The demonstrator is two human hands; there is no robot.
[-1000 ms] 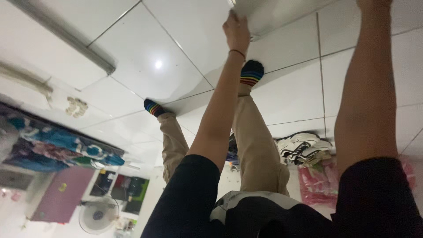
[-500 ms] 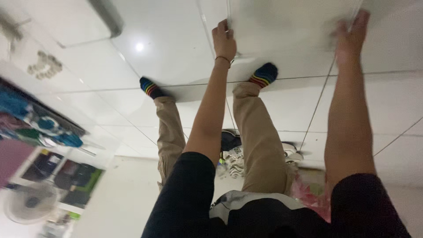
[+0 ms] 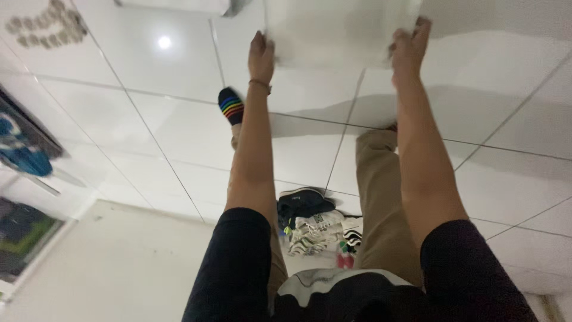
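Both my arms stretch out in front of me over my legs. My left hand (image 3: pixel 260 56), a thin band on its wrist, grips the left edge of a large white flat panel (image 3: pixel 339 33). Gripping the panel's right edge is my right hand (image 3: pixel 408 50). The panel is held above the white tiled floor (image 3: pixel 149 131) and casts a shadow there. Its top is cut off by the frame. I wear tan trousers (image 3: pixel 381 197) and a dark sock with rainbow stripes (image 3: pixel 231 106). The other foot is hidden behind the panel.
A heap of shoes (image 3: pixel 313 226), dark and white, lies between my legs. Blue and dark items (image 3: pixel 24 155) sit along the left edge beside a pale surface (image 3: pixel 119 262). A white bar-like object (image 3: pixel 179 5) lies at the top.
The view has swung to the right and down. The panel and both hands now fill more of the frame, and the panel covers the foot that showed earlier.
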